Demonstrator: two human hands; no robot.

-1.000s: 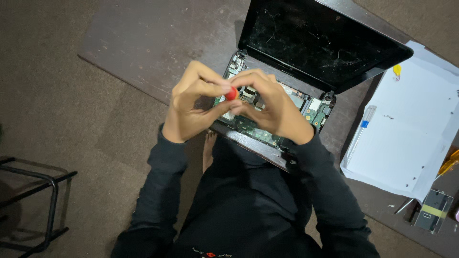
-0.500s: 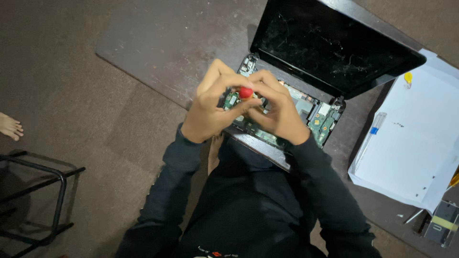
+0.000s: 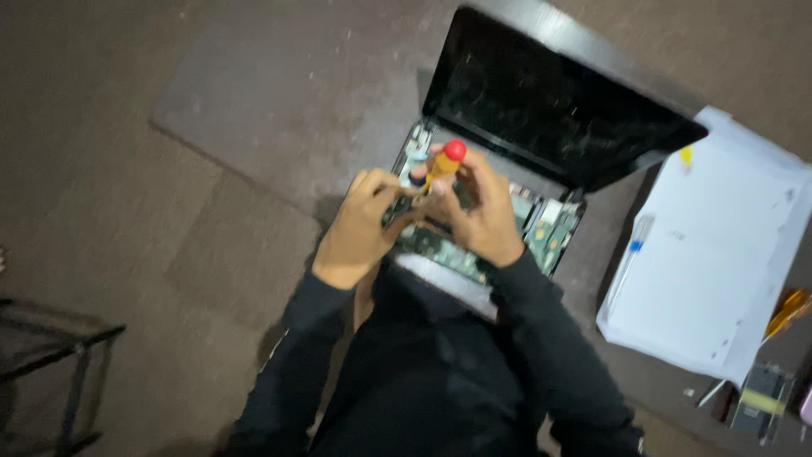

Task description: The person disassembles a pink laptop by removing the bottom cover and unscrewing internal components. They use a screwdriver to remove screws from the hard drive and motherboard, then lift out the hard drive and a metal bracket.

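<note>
An opened laptop (image 3: pixel 550 233) lies on a grey mat (image 3: pixel 279 93) with its green circuit board bare and its dark screen (image 3: pixel 550 110) tilted up. Both my hands work over the board. My right hand (image 3: pixel 478 216) grips a screwdriver (image 3: pixel 444 165) with an orange handle and a red cap, held upright with the cap on top. My left hand (image 3: pixel 364 224) sits just left of it, fingers curled, fingertips pinched at the tool's lower shaft. The tip is hidden behind my fingers. The picture is blurred.
A white sheet of paper (image 3: pixel 719 271) with a blue-capped pen (image 3: pixel 630 254) lies right of the laptop. An orange object (image 3: pixel 791 309) and a small dark part (image 3: pixel 761 402) lie at the far right. A black metal frame (image 3: pixel 59 364) stands at lower left.
The screwdriver has risen, so its red cap now stands clear above my fingers instead of being buried between my hands. The view has shifted a little.
</note>
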